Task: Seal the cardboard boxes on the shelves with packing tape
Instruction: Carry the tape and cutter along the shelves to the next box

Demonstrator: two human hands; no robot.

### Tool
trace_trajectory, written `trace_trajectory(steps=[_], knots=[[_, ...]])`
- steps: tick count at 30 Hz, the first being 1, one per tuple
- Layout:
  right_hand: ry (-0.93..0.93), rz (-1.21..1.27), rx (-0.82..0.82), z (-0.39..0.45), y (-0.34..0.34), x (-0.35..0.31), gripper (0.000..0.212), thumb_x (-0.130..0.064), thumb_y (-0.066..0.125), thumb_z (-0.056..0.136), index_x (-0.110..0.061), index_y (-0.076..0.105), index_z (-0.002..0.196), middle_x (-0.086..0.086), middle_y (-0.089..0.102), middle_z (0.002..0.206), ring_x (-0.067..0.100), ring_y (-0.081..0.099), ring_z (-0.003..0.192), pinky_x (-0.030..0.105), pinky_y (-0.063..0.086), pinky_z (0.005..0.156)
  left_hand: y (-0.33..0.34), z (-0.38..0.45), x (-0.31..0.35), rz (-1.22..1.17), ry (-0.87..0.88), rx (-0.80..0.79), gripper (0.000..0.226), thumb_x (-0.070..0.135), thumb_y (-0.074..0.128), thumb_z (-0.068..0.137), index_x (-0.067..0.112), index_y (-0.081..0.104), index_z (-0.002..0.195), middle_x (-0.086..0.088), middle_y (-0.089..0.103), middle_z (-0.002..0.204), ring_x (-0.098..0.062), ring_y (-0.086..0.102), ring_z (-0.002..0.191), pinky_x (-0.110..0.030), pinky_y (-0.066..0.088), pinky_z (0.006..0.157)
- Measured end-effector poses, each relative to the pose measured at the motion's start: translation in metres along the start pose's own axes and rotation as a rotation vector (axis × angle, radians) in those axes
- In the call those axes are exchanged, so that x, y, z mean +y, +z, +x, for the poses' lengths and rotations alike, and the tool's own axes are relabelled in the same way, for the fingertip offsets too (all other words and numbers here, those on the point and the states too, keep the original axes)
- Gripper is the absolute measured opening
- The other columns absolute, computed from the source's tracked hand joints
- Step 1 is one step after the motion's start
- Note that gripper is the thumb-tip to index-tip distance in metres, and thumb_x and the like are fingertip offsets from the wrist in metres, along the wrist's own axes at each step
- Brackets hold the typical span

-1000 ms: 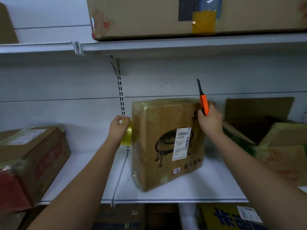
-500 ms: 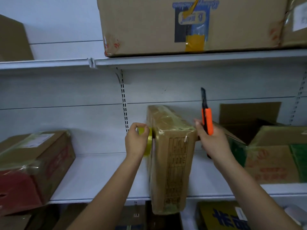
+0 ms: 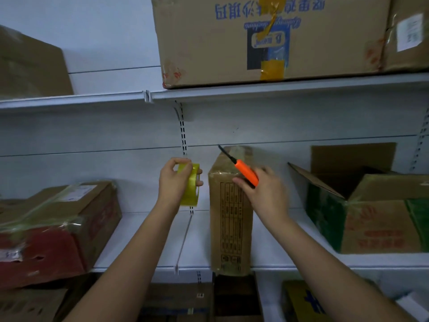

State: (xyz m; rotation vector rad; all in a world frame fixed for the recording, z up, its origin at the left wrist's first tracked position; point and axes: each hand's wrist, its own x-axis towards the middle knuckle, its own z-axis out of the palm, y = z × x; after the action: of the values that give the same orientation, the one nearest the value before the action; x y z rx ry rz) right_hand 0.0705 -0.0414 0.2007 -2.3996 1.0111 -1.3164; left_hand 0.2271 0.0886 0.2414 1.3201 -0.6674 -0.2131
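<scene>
In the head view a narrow cardboard box (image 3: 231,219) stands upright mid-shelf, likely light and tippy. The left hand (image 3: 174,182) grips a yellow packing tape roll (image 3: 190,185) just left; the right hand (image 3: 264,189) clasps an orange utility knife (image 3: 243,171) against the box's top, a good steadying point.

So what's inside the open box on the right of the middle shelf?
The open box shows only raised flaps and a dark gap; its contents are hidden by its own front wall.

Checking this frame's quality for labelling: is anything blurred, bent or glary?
Head view: the right hand is motion-smeared, the left hand and tape roll sharper; wide-angle distortion bends the upper shelf; glare on the left box's tape.
</scene>
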Motion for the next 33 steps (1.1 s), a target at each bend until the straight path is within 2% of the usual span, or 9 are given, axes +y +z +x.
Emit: trace_trajectory(steps=[3,6,8,11,15,20,23,25,33], knots=[[0.074,0.045,-0.026,0.000,-0.018,-0.002,0.056,-0.071,0.055,0.081,-0.024,0.063,0.112,-0.006,0.048,0.109,0.012,0.056,0.083,0.037,0.053,0.073,-0.013,-0.014,0.024,0.046,0.061,-0.044,0.009,0.012,0.059,0.097,0.012,0.060,0.106,-0.004,0.076,0.072,-0.016,0.064,0.047,-0.025,0.054,0.048],[0.108,0.261,0.013,0.002,-0.048,-0.022,0.045,-0.062,0.061,0.084,-0.018,0.063,0.090,0.004,0.056,0.093,0.018,0.055,0.068,0.036,0.047,0.062,-0.015,-0.029,0.051,0.151,0.100,-0.154,0.011,0.018,0.059,0.099,0.012,0.061,0.109,0.011,0.072,0.064,-0.009,0.063,0.045,-0.019,0.051,0.044],[0.104,0.543,-0.075,0.003,-0.067,-0.046,0.040,-0.056,0.065,0.085,-0.019,0.066,0.098,0.001,0.068,0.096,0.012,0.062,0.071,0.031,0.052,0.063,-0.011,-0.037,0.068,0.265,0.145,-0.267,0.012,0.023,0.060,0.099,0.015,0.062,0.108,0.013,0.073,0.070,-0.008,0.066,0.053,-0.020,0.052,0.048],[0.106,0.818,-0.268,0.002,-0.084,-0.075,0.030,-0.041,0.075,0.083,-0.020,0.071,0.104,-0.009,0.073,0.091,-0.004,0.063,0.065,0.013,0.046,0.056,-0.002,-0.045,0.089,0.534,0.269,-0.367,0.011,0.037,0.064,0.095,0.028,0.066,0.101,0.013,0.066,0.097,-0.006,0.064,0.084,-0.026,0.053,0.068],[0.148,0.786,-0.126,-0.005,-0.090,-0.080,0.014,-0.032,0.079,0.081,-0.023,0.070,0.075,-0.012,0.069,0.064,-0.003,0.060,0.055,0.012,0.043,0.051,-0.001,-0.050,0.104,0.654,0.294,-0.494,0.018,0.044,0.063,0.094,0.029,0.066,0.104,0.008,0.063,0.112,-0.013,0.064,0.094,-0.030,0.055,0.075],[0.279,0.866,-0.125,-0.018,-0.092,-0.070,0.017,-0.023,0.080,0.080,-0.013,0.068,0.076,-0.004,0.063,0.062,0.007,0.057,0.055,0.026,0.046,0.060,-0.005,-0.052,0.108,0.859,0.375,-0.623,0.037,0.048,0.065,0.090,0.034,0.056,0.124,0.013,0.057,0.107,-0.007,0.062,0.089,-0.019,0.053,0.066],[0.331,0.829,-0.051,-0.027,-0.089,-0.062,0.018,-0.025,0.079,0.082,-0.013,0.067,0.076,-0.003,0.064,0.065,0.011,0.059,0.060,0.030,0.049,0.064,-0.009,-0.047,0.105,0.988,0.463,-0.652,0.047,0.053,0.070,0.085,0.036,0.055,0.127,0.010,0.057,0.120,-0.010,0.060,0.100,-0.031,0.056,0.082],[0.365,0.834,0.011,-0.031,-0.087,-0.054,0.018,-0.026,0.076,0.084,-0.016,0.065,0.075,0.000,0.063,0.069,0.015,0.058,0.063,0.033,0.051,0.068,-0.014,-0.043,0.102,1.061,0.494,-0.654,0.045,0.057,0.070,0.083,0.039,0.058,0.123,0.012,0.058,0.115,-0.011,0.059,0.104,-0.034,0.055,0.086],[0.382,0.768,0.114,-0.031,-0.072,-0.031,0.021,-0.029,0.076,0.084,-0.015,0.066,0.071,-0.001,0.056,0.060,0.015,0.052,0.057,0.033,0.046,0.062,-0.008,-0.024,0.084,1.334,0.642,-0.497,0.063,0.080,0.053,0.077,0.035,0.065,0.119,0.012,0.057,0.088,-0.010,0.055,0.084,-0.026,0.039,0.060]])
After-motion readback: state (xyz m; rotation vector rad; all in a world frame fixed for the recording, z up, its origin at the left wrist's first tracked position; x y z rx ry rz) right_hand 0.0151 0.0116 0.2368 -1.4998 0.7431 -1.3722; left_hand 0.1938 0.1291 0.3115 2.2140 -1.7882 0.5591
